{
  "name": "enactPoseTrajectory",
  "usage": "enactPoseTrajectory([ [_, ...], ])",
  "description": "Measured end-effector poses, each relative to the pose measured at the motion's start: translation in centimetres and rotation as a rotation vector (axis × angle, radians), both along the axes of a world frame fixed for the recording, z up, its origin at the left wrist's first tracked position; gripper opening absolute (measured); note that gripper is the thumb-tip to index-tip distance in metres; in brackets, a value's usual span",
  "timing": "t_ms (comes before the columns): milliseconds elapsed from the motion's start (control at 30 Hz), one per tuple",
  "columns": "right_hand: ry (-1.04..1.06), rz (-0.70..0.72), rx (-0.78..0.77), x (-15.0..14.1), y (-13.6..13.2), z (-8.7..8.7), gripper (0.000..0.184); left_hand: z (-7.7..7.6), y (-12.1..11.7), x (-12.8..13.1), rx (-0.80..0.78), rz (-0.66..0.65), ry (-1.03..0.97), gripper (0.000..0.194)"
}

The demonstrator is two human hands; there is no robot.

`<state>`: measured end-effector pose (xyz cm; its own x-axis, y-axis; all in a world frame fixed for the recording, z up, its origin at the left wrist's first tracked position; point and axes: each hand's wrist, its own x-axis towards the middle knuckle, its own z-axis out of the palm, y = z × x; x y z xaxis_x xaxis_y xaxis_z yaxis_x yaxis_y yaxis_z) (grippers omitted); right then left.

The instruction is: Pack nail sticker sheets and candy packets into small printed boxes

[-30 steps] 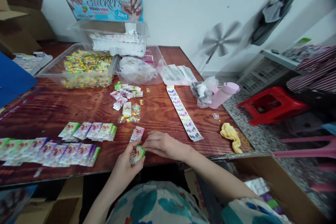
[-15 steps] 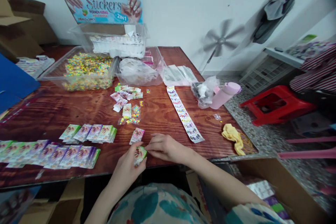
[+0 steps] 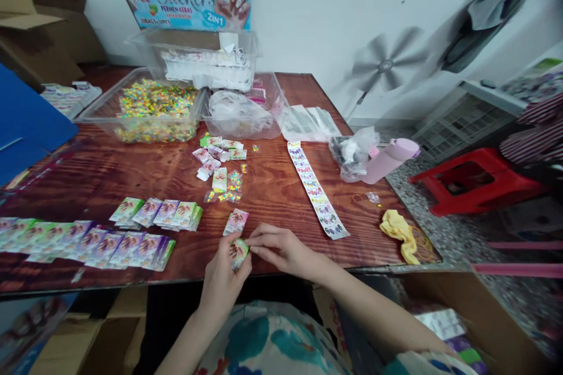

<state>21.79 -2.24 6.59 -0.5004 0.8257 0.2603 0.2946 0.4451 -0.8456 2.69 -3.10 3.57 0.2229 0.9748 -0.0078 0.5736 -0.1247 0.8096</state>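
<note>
My left hand (image 3: 225, 274) holds a small green-edged nail sticker box (image 3: 238, 252) between thumb and fingers, above the table's front edge. My right hand (image 3: 284, 250) is closed, its thumb and fingertips pinching at the right end of that box. What lies between those fingertips is too small to make out. Just beyond the left fingers, a pink box (image 3: 236, 221) lies on the table. Farther back is a loose pile of small boxes (image 3: 211, 159), with little clear bags of coloured candy (image 3: 229, 195) beside it.
Rows of flat boxes (image 3: 132, 248) overlap at the left. A sticker strip (image 3: 314, 190) lies right of centre. Tubs of candy packets (image 3: 156, 108) and paper strips (image 3: 204, 67) stand behind. A pink bottle (image 3: 390, 161) and yellow cloth (image 3: 398, 234) lie near the right edge.
The camera view has shifted, so the scene sits a little farther right. My right fingertips remain at the end of the box, and my left hand keeps its hold.
</note>
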Motion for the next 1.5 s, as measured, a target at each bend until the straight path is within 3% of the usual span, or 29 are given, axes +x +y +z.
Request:
enactPoseTrajectory([
  [167,0.151,-0.102,-0.129,-0.6,-0.6,-0.3,0.024,-0.7,-0.1,0.0,0.098,-0.028,0.045,0.035],
  [367,0.396,-0.16,-0.467,-0.3,0.2,-2.2,0.022,-2.2,-0.3,0.3,0.366,-0.121,0.162,0.03],
  [467,0.456,-0.169,-0.592,-0.2,0.5,-2.6,0.024,-2.5,-0.2,0.3,0.409,-0.136,0.199,0.03],
  [533,0.402,-0.189,-0.523,-0.4,0.3,-2.4,0.021,-2.5,-0.1,0.2,0.36,-0.141,0.177,0.03],
  [667,0.208,-0.176,-0.235,-0.9,-0.2,-1.4,0.017,-1.7,0.0,0.4,0.125,-0.051,0.077,0.037],
  [800,0.176,-0.178,-0.156,-1.2,0.1,-1.3,0.019,-0.9,0.1,0.8,0.0,0.07,-0.022,0.045],
  [900,0.205,-0.234,-0.197,-1.5,0.9,-1.9,0.019,-0.7,0.6,1.1,0.035,0.127,0.013,0.044],
  [1067,0.253,-0.378,-0.178,-1.9,2.0,-2.8,0.022,-0.6,1.8,1.5,0.25,0.134,0.225,0.041],
  [1233,0.021,-0.533,-0.03,-0.9,3.8,-4.5,0.027,-0.8,3.8,2.8,0.375,0.17,0.459,0.035],
  [1333,-0.054,-0.497,-0.076,-0.8,4.4,-5.9,0.031,-0.9,4.6,3.3,0.336,0.147,0.509,0.035],
  [1500,-0.002,-0.357,-0.145,-1.8,4.9,-7.3,0.034,-1.5,4.7,3.0,0.294,0.147,0.412,0.039],
])
